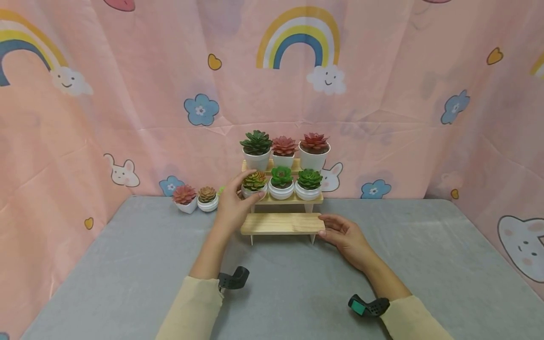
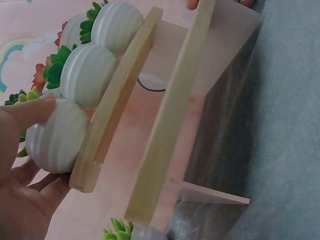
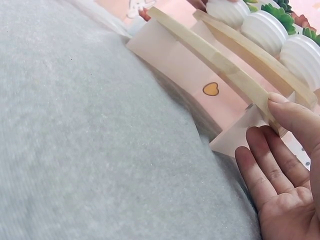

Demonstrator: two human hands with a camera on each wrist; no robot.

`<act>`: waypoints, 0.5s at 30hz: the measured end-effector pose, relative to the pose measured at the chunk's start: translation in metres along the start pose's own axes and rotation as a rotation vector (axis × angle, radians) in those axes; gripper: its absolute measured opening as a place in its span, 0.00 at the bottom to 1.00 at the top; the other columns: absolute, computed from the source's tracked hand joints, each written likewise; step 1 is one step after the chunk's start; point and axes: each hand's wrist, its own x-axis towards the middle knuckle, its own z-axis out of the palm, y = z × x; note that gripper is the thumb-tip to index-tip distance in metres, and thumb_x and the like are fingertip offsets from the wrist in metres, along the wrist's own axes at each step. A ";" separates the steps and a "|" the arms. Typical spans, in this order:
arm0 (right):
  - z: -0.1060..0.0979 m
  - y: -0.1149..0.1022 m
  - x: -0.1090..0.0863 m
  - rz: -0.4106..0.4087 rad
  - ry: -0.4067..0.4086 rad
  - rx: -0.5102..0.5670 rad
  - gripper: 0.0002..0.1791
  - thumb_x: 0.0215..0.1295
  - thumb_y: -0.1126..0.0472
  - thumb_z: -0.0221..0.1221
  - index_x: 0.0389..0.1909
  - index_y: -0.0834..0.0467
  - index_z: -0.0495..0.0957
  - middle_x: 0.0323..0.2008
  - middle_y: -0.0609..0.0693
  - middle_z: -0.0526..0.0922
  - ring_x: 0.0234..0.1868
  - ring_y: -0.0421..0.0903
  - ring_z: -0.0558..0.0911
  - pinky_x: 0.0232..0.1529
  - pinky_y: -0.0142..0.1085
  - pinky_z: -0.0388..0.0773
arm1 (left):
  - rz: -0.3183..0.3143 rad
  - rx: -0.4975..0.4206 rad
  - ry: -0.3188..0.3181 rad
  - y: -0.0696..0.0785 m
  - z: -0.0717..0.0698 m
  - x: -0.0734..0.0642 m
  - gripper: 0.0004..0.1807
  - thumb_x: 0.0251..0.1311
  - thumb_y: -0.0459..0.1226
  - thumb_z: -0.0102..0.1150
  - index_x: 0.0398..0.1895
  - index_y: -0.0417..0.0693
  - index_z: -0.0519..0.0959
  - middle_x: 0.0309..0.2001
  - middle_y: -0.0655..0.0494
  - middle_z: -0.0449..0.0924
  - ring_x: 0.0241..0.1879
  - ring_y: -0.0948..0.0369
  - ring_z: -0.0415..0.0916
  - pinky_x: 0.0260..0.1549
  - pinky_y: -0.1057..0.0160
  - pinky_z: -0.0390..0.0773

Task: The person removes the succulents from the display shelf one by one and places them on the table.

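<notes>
A three-tier wooden plant stand (image 1: 280, 224) stands on the table. My left hand (image 1: 233, 208) grips a white ribbed pot with a yellow-green succulent (image 1: 255, 181) at the left end of the middle shelf; in the left wrist view the thumb lies across the white pot (image 2: 57, 137) and the fingers pass beneath its far side. Beside it sit two potted green succulents, one in the middle (image 1: 281, 183) and one at the right (image 1: 309, 184). My right hand (image 1: 346, 241) holds the right end of the bare lowest shelf, its thumb on the board's edge.
On the top shelf stand a dark green succulent (image 1: 257, 144), a pink one (image 1: 284, 147) and a red one (image 1: 314, 145). Left of the stand, a pink succulent (image 1: 184, 197) and a brownish one (image 1: 208, 197) rest on the grey table (image 1: 127, 264). A pink patterned curtain (image 1: 161, 94) hangs behind.
</notes>
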 end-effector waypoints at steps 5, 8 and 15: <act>-0.001 0.000 0.000 -0.001 -0.003 -0.006 0.31 0.60 0.59 0.65 0.63 0.63 0.67 0.62 0.63 0.71 0.52 0.36 0.79 0.48 0.28 0.80 | 0.000 0.020 -0.017 0.001 -0.005 0.001 0.29 0.51 0.39 0.71 0.59 0.61 0.75 0.61 0.54 0.73 0.60 0.56 0.72 0.58 0.52 0.74; 0.000 0.000 0.000 0.002 0.000 -0.023 0.31 0.60 0.58 0.65 0.63 0.63 0.67 0.62 0.63 0.71 0.51 0.35 0.79 0.48 0.27 0.80 | -0.009 0.045 -0.025 0.002 -0.009 0.001 0.29 0.50 0.40 0.72 0.59 0.62 0.75 0.60 0.55 0.75 0.56 0.56 0.73 0.55 0.51 0.75; 0.000 0.000 0.000 0.004 0.006 -0.030 0.31 0.60 0.58 0.65 0.63 0.62 0.67 0.62 0.63 0.71 0.51 0.36 0.79 0.48 0.27 0.80 | -0.055 0.098 -0.075 0.006 -0.021 -0.001 0.30 0.52 0.43 0.71 0.60 0.66 0.74 0.56 0.58 0.76 0.46 0.56 0.72 0.45 0.55 0.74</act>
